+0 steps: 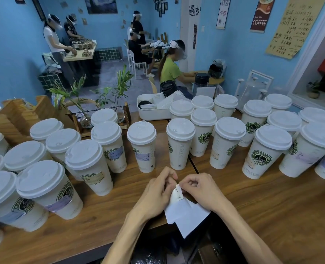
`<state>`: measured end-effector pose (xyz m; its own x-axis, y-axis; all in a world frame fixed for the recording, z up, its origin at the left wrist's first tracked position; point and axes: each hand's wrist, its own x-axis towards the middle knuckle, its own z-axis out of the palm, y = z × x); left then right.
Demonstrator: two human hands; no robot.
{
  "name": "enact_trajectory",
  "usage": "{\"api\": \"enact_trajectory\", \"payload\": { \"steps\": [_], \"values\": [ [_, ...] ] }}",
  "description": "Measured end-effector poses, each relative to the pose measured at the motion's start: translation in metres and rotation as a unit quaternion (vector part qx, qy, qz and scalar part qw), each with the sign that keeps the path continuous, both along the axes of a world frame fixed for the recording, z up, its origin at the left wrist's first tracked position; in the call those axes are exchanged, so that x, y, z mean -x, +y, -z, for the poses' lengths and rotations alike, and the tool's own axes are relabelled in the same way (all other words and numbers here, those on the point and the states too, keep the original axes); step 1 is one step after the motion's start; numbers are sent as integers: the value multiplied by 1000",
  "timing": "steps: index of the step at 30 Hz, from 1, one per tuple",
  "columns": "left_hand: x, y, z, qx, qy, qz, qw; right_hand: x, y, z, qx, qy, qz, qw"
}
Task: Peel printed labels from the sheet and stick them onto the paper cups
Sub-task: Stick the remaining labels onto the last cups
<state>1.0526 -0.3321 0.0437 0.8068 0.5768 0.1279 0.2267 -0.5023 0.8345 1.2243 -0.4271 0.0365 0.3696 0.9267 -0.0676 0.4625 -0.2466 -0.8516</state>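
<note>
Label (177,193), small, white, printed, sits at the top edge of the sheet (186,212), low centre of view, just above the near table edge. Right hand (199,189) pinches the label's upper corner with curled fingertips; left hand (158,189) is curled round the sheet's left side, bracing it. Step in hand looks like the peel, barely started.

To do it well: pull slow and low along the backing, keep the left grip tight so the sheet doesn't lift, touch only the corner so the glue stays clean.

Nearest likely bare cup (180,143) stands straight ahead on the wooden table (253,206); I see no sticker on its facing side. Cups left (58,187) already carry labels.
</note>
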Motion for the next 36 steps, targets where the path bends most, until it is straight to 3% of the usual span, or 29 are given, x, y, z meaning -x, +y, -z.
{"api": "enact_trajectory", "payload": {
  "steps": [23, 27, 36],
  "values": [
    [4, 10, 8, 40, -12, -22, 999, -10, 0, 10, 14, 5, -6, 1000],
    [13, 16, 16, 22, 30, -41, 998, -20, -5, 12, 11, 30, 35, 999],
    [28, 26, 33, -114, 160, -93, 976, -25, -1, 20, 4, 112, 106, 988]
  ]
}}
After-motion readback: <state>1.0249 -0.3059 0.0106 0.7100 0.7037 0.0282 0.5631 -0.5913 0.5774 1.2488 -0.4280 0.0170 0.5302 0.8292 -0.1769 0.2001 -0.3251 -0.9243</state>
